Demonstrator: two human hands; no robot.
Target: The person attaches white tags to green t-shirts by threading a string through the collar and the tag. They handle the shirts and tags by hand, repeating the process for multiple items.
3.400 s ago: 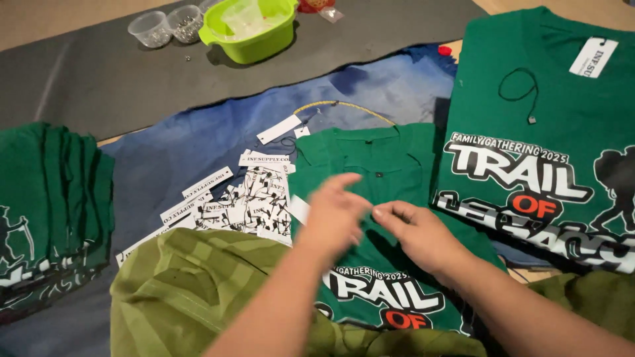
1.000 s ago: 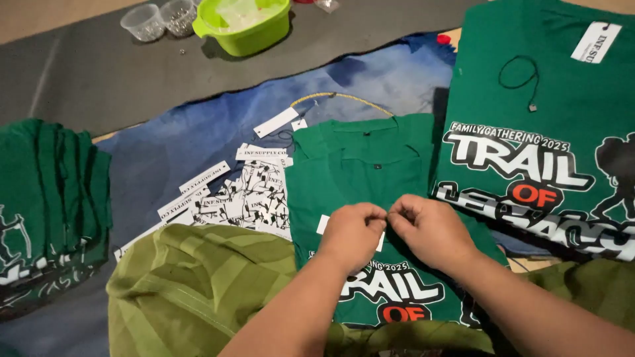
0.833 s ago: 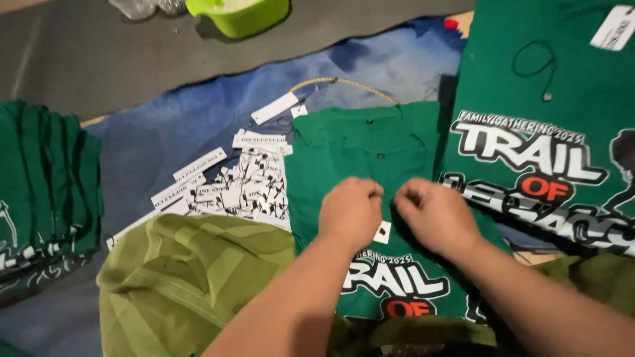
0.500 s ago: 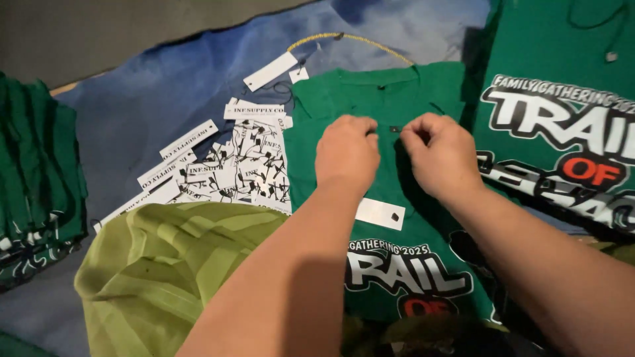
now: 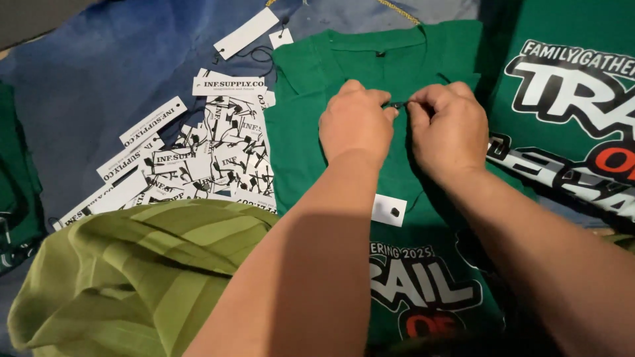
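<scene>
On the green shirt [image 5: 397, 165], just below its collar, the left hand [image 5: 356, 125] and right hand [image 5: 448, 131] pinch together on a small dark fastener [image 5: 397, 104]. 1 white tag [image 5: 389, 210] lies loose lower on the shirt, seemingly not yet attached. Left of the shirt sits a pile of tags [image 5: 198, 152]; an olive cloth [image 5: 139, 277] crowds its lower-left edge, leaving little free room.

Left hand [image 5: 355, 125], right hand [image 5: 448, 130] pinch cord [image 5: 399, 104] on green shirt [image 5: 317, 139].

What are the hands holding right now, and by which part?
Both the left hand and right hand pinch a small dark tag fastener at its ends, over the green T-shirt.
</scene>
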